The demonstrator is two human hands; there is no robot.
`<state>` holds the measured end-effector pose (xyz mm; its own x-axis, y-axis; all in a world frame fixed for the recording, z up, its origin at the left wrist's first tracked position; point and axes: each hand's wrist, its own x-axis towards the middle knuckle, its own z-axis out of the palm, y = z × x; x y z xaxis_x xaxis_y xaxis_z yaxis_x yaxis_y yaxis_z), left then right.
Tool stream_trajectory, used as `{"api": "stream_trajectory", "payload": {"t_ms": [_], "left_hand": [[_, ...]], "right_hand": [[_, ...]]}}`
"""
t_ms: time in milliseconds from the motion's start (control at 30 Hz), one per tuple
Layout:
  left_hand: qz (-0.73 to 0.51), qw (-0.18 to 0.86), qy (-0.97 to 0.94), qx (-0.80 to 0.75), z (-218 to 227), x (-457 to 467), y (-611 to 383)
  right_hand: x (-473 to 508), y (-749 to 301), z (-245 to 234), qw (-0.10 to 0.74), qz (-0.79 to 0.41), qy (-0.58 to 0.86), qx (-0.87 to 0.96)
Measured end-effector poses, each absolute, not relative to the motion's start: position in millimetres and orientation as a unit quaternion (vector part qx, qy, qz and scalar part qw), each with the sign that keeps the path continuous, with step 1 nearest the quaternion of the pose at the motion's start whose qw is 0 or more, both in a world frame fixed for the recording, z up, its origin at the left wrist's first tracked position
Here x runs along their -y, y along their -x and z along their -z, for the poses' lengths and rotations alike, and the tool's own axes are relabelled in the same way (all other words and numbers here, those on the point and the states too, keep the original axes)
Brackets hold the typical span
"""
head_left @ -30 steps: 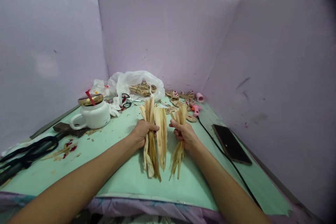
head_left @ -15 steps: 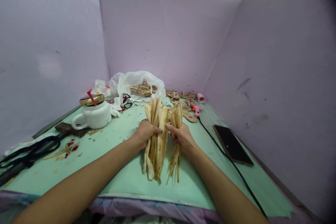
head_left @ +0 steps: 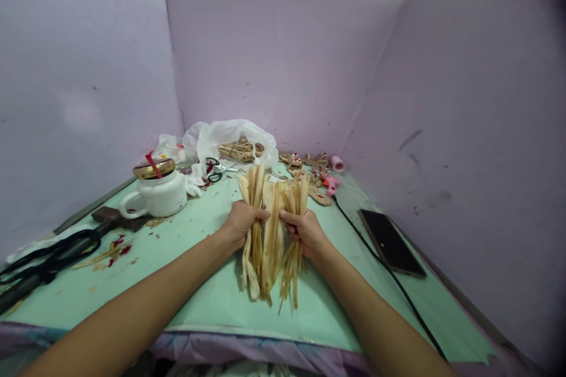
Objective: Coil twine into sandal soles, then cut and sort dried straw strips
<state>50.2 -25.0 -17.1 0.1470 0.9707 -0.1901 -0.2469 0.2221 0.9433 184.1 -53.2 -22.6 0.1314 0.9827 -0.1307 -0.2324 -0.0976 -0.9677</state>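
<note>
My left hand is closed round a bundle of dried, pale tan husk strips, held upright over the mint-green table mat. My right hand is closed round a thinner bundle of the same strips. The two bundles are side by side and touch in the middle, their lower ends hanging down to the mat.
A white mug with a gold lid stands at the left, black scissors and a plastic bag of husks behind. A pink glue gun with its black cord and a dark phone lie right. Black cables lie far left.
My hands have come together, so the two bundles that were apart now press against each other. The right bundle has moved left toward the left one.
</note>
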Motion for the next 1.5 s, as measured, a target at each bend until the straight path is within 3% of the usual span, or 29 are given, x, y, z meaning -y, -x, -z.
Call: {"api": "stream_trajectory", "payload": {"t_ms": [333, 633, 867, 1133, 1500], "left_hand": [[-0.421, 0.719, -0.401, -0.381, 12.8, 32.6, -50.6], [-0.469, 0.651, -0.304, -0.513, 20.2, 5.1, -41.2], [-0.472, 0.665, -0.298, -0.495, 19.9, 6.7, -41.0], [-0.393, 0.756, -0.299, -0.429, 12.0, 15.6, -39.9], [-0.403, 0.74, -0.305, -0.444, 15.5, 13.7, -39.0]], "right_hand": [[51.9, -182.1, 28.0, 0.537, -0.554, 0.486, 0.411], [34.8, -206.8, 32.7, 0.56, -0.506, 0.538, 0.377], [34.9, -208.1, 36.4, 0.558, -0.482, 0.546, 0.397], [39.6, -206.5, 31.7, 0.538, -0.505, 0.522, 0.428], [37.8, -206.4, 33.2, 0.544, -0.496, 0.537, 0.412]]}}
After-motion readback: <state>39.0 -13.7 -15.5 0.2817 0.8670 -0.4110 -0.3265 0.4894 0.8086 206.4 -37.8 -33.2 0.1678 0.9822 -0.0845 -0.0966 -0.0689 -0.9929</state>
